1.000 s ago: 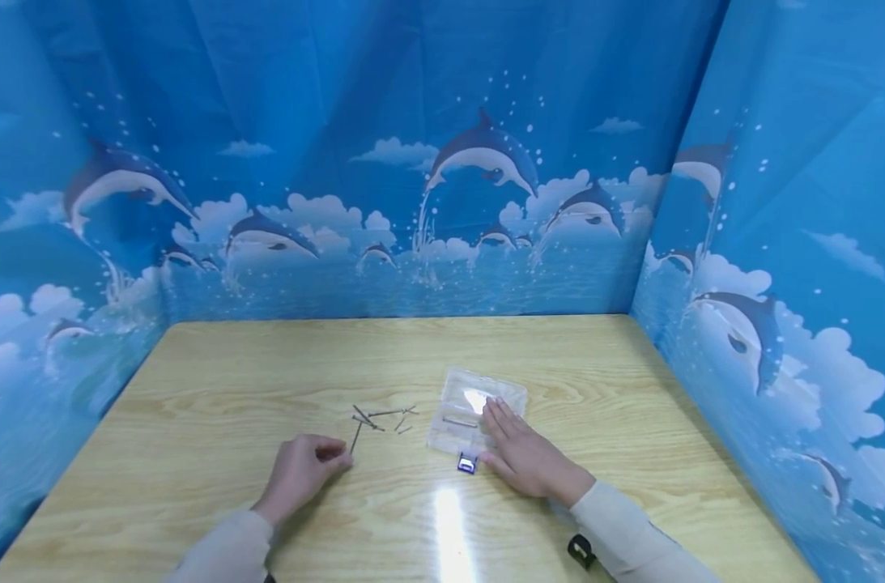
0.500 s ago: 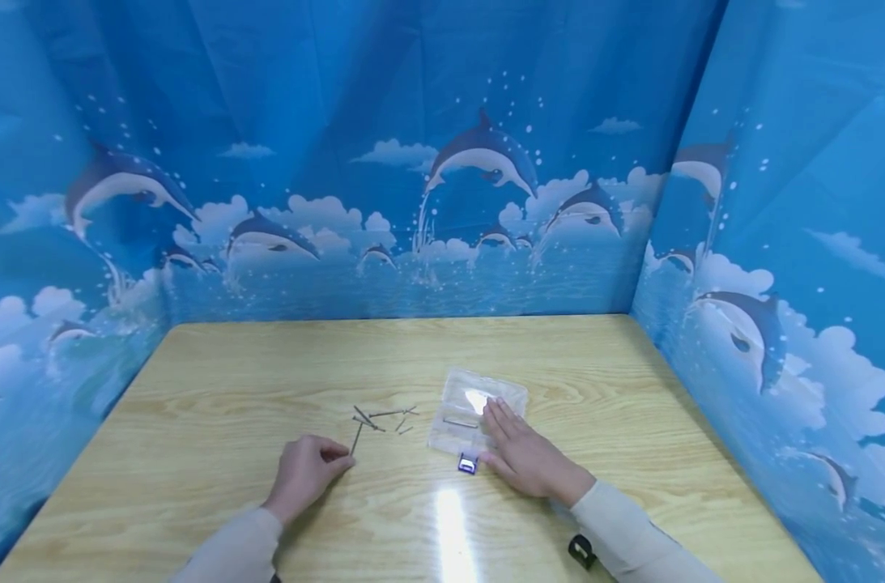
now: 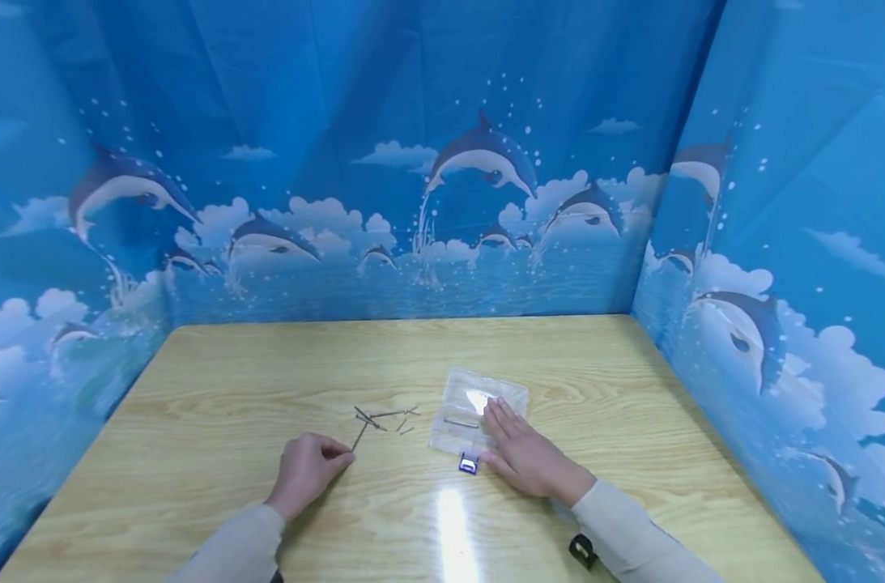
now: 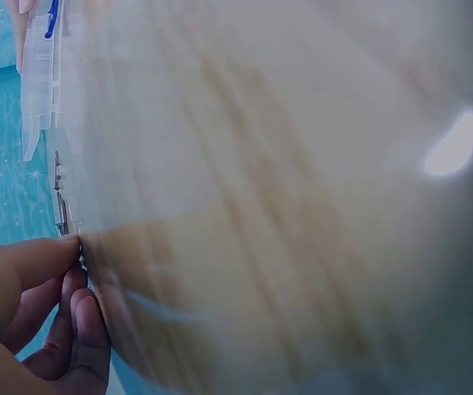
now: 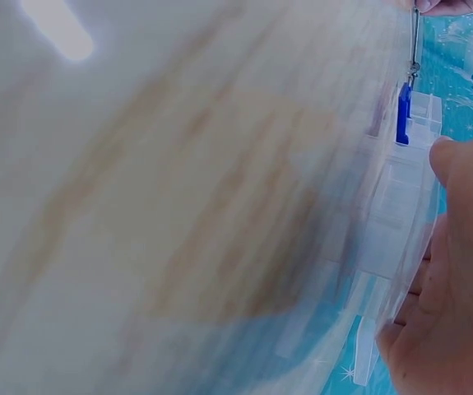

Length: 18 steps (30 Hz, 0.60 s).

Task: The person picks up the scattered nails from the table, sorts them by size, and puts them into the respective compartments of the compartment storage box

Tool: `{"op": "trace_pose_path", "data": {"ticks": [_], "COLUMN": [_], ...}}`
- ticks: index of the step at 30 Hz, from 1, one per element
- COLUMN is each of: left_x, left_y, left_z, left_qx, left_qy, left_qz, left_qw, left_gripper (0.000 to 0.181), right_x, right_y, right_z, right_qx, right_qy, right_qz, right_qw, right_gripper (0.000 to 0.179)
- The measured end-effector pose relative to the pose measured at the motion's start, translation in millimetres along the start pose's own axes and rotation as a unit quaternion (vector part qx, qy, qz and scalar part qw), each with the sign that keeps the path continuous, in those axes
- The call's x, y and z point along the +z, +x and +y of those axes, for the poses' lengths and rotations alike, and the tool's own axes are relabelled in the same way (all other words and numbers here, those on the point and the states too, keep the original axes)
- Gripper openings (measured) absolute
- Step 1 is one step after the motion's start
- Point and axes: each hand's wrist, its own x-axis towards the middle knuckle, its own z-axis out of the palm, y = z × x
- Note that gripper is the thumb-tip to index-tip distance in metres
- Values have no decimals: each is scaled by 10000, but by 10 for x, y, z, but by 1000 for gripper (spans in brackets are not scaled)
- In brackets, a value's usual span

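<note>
My left hand (image 3: pixel 308 471) pinches the near end of a thin grey metal nail (image 3: pixel 359 436) between thumb and fingertips, low over the table. Its far end meets a small pile of similar nails (image 3: pixel 369 418); in the left wrist view more nails (image 4: pixel 61 212) show just beyond the fingertips. My right hand (image 3: pixel 525 453) rests with extended fingers on the right side of a clear plastic box (image 3: pixel 453 438). The thumb touches near the box's front edge, beside a blue latch (image 3: pixel 468 463). One nail (image 3: pixel 461 423) lies in a compartment of the box.
The wood-grain table (image 3: pixel 267 372) carries everything, and a bright reflection (image 3: pixel 453 534) crosses its front. Two short pins (image 3: pixel 405 425) lie right of the pile. Blue dolphin-print curtains (image 3: pixel 325 162) enclose the back and sides. A dark strap (image 3: pixel 582 551) hangs by the right sleeve.
The far end of the pinched nail has swung slightly to the right, and the pile has shifted a little with it. My right hand and the box stay put.
</note>
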Motion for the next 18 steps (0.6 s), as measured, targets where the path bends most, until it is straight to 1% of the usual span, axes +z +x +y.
{"op": "trace_pose_path", "data": {"ticks": [6, 10, 15, 18], "left_x": [2, -11, -51, -94], "left_y": [-1, 0, -1, -9], "left_z": [-8, -16, -35, -1], "left_qx": [31, 49, 223, 303], "left_qy": [-69, -19, -10, -113], "left_qz": [11, 3, 75, 125], "left_qw": [10000, 10000, 9997, 9994], "left_gripper": [5, 5, 5, 6], "right_x": [-19, -8, 12, 10], "right_y": [1, 7, 11, 11], "right_z": [-15, -16, -8, -9], "right_qx": [27, 34, 45, 61], "right_qy": [9, -5, -20, -14], "right_qz": [-60, -85, -73, -76], "right_qw": [10000, 10000, 10000, 10000], "right_gripper": [67, 67, 67, 67]}}
